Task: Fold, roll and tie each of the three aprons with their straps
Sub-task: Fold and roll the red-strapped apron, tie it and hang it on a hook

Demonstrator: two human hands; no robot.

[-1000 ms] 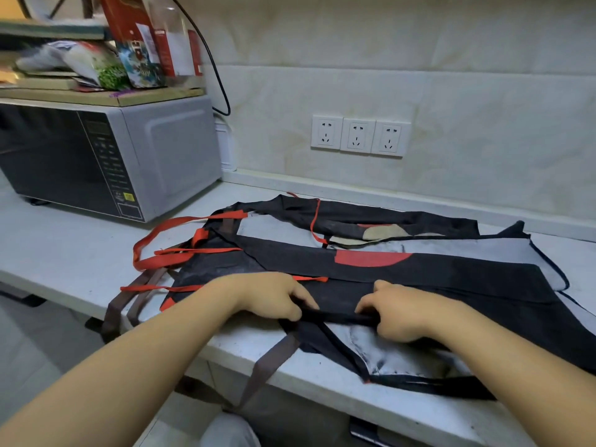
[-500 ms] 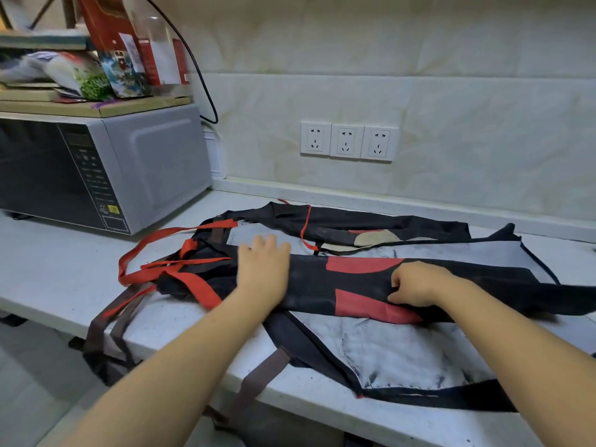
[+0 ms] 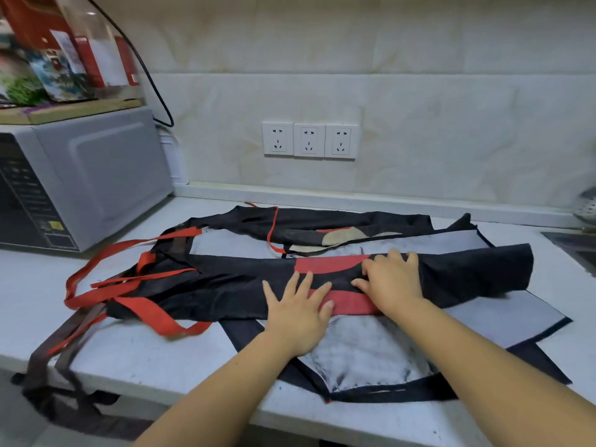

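A black apron with red patches (image 3: 225, 285) lies folded into a long band across the counter, on top of a second apron lying grey side up (image 3: 364, 353). A third dark apron (image 3: 322, 221) is bunched behind them near the wall. My left hand (image 3: 298, 314) presses flat on the folded band's near edge, fingers spread. Beside it my right hand (image 3: 392, 280) rests on the band over a red patch, fingers straight. Red straps (image 3: 106, 288) trail off to the left, and brown straps (image 3: 64, 346) hang over the counter's front edge.
A grey microwave (image 3: 80, 179) stands at the left with packets and a board on top. Three wall sockets (image 3: 309, 140) sit behind the aprons. A sink edge (image 3: 574, 246) shows at the far right. The white counter (image 3: 154, 353) ends just below my forearms.
The near edge of the black apron was lifted and folded away from me. Both hands let go of it and now lie flat on the fold, closer together.
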